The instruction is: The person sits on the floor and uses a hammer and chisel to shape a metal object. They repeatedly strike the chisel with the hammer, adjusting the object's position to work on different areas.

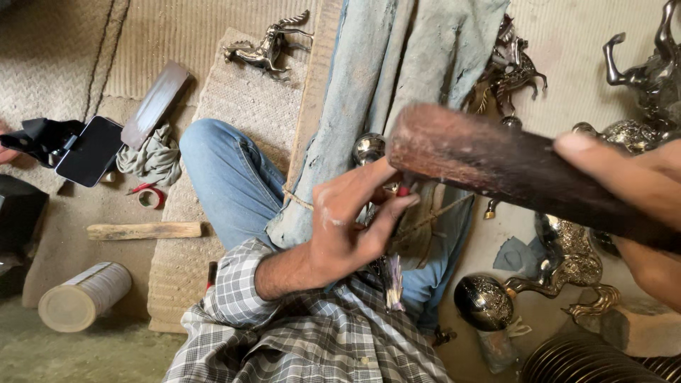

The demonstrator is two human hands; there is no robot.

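Note:
My left hand [355, 220] is in the middle of the view, fingers pinched on a small thin tool with a red tip [403, 189] held against a shiny metal piece [369, 147] on a cloth-wrapped plank. My right hand [638, 206] comes in from the right edge and grips a dark wooden mallet-like block [496, 159], raised just above and to the right of the left hand's fingertips. The cloth-wrapped plank [376, 92] leans over my lap; my leg in blue jeans [234, 177] lies to its left.
Metal horse figurines lie on the floor: one at top centre [269, 46], others at right [521, 71] [649, 71]. A round metal ball [484, 302] sits at lower right. At left are a phone [91, 150], a flat wooden piece [145, 230] and a cylinder [84, 296].

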